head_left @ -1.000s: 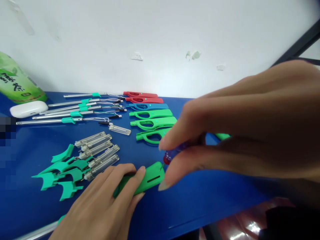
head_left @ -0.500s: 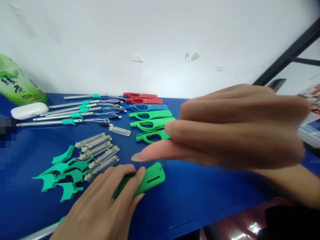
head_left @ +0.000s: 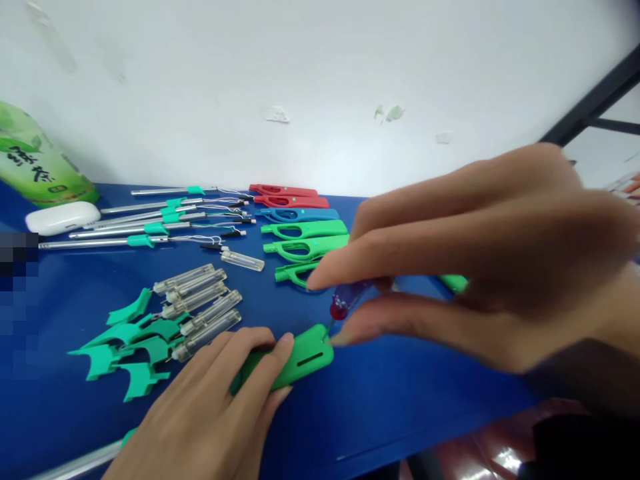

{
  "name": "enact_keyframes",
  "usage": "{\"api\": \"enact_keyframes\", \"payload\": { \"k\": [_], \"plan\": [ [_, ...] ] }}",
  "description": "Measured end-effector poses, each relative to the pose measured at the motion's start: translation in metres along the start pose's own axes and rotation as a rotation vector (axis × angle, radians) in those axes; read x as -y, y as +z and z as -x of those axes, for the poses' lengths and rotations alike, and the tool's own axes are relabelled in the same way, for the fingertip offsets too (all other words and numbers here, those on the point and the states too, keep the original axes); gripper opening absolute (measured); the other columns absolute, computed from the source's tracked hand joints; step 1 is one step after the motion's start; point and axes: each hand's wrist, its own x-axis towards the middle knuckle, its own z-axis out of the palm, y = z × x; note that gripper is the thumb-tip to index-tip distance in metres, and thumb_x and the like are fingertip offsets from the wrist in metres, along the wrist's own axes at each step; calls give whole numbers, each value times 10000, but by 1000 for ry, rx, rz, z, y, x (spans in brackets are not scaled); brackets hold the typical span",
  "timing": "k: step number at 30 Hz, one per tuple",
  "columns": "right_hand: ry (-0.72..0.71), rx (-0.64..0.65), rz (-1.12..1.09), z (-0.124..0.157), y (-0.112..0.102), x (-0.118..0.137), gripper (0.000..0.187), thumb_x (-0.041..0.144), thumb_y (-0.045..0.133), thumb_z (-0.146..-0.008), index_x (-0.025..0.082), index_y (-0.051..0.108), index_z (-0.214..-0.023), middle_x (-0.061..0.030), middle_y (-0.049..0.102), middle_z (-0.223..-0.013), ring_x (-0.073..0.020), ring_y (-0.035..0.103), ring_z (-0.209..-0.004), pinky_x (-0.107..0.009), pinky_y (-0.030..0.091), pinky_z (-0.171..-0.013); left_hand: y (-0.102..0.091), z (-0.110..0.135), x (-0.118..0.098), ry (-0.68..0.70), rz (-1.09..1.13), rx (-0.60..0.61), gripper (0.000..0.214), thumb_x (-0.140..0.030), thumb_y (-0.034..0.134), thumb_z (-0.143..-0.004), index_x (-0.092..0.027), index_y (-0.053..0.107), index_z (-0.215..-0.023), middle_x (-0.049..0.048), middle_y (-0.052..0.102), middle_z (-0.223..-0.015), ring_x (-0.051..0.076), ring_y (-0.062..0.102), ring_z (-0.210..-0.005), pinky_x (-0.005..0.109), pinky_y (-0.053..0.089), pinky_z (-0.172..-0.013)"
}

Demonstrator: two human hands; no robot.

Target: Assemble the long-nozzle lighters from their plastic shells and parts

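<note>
My left hand [head_left: 210,407] is closed around a green lighter casing [head_left: 313,360], holding it down on the blue table. The casing's slotted end points to the right, and its other end is hidden under my fingers. A small screwdriver [head_left: 345,300] with a blue and red handle stands tilted, its thin shaft meeting the casing's end corner. My right hand [head_left: 450,267] has its fingers and thumb around the screwdriver handle, which is partly hidden by them. Behind the casing lie green lighter bodies [head_left: 305,248], a blue one [head_left: 300,215] and red ones [head_left: 293,201].
Left of my hands lie clear fuel tanks [head_left: 210,313] and teal triggers [head_left: 143,380]. Metal tubes with wires [head_left: 115,243], a white case [head_left: 63,218] and a green tea bottle [head_left: 43,160] are farther back. Another tube [head_left: 80,463] lies near the front edge. A white wall stands behind.
My right hand's fingers have spread and turned, so the screwdriver handle now shows between them. A green piece shows behind that hand. My left hand holds the casing in place.
</note>
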Motion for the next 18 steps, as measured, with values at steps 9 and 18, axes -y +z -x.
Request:
{"api": "enact_keyframes", "payload": {
  "k": [9,18],
  "plan": [
    [-106,77,-83,-12,4,-2,433,401,621,-1139,247,612,-734,99,475,-564,-54,354,-448,-231,399,-481,-5,-5,-3,15,-23,-22,370,-196,521,-1123,-210,583,-1487,65,665,-1342,239,661,-1206,380,503,-1029],
    [-64,-83,220,-7,14,-1,452,481,617,-1132,261,701,-746,74,563,-610,-88,490,-534,-307,370,-550,-5,-4,-3,26,-65,-16,360,-191,531,-1118,-198,600,-1472,66,673,-1334,239,662,-1190,376,499,-1019]
  ]
}}
